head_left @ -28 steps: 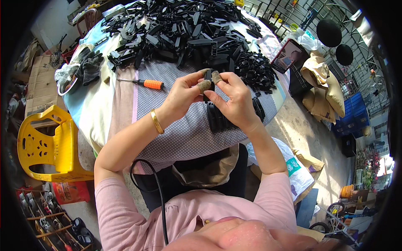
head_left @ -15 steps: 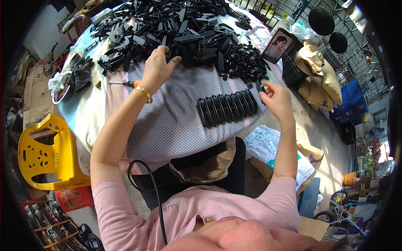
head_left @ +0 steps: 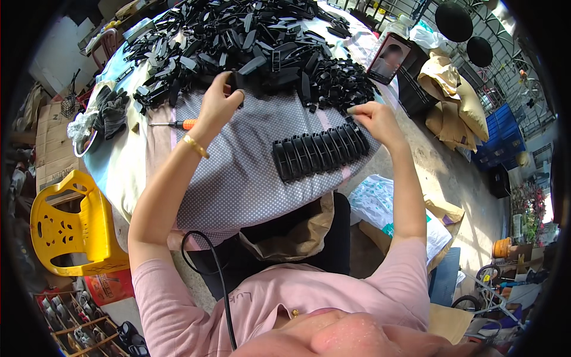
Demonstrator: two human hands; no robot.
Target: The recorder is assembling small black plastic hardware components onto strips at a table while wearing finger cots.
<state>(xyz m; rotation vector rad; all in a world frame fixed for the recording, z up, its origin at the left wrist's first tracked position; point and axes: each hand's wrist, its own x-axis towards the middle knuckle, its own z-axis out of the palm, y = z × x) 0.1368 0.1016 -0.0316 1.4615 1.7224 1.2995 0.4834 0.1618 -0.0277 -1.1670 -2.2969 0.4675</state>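
My left hand [head_left: 219,106] is closed around a black plastic piece [head_left: 237,82], lifted at the near edge of a large heap of long black plastic pieces [head_left: 238,44]. My right hand [head_left: 380,124] reaches to the near right edge of a pile of smaller black parts [head_left: 342,83]. Its thumb and fingers are pinched together, and whatever is between them is too small to tell. Just below that hand, several black plastic pieces stand side by side in a neat row [head_left: 321,153] on the dotted grey cloth [head_left: 232,178].
An orange-handled screwdriver [head_left: 187,124] lies left of my left hand, with dark gloves [head_left: 112,113] farther left. A phone [head_left: 389,58] leans at the table's right side. A yellow chair [head_left: 71,229] stands at left; a black cable [head_left: 223,285] hangs in front of me.
My left hand has taken a black piece from the heap. My right hand has moved left to the small parts; the black piece it held now stands at the row's right end.
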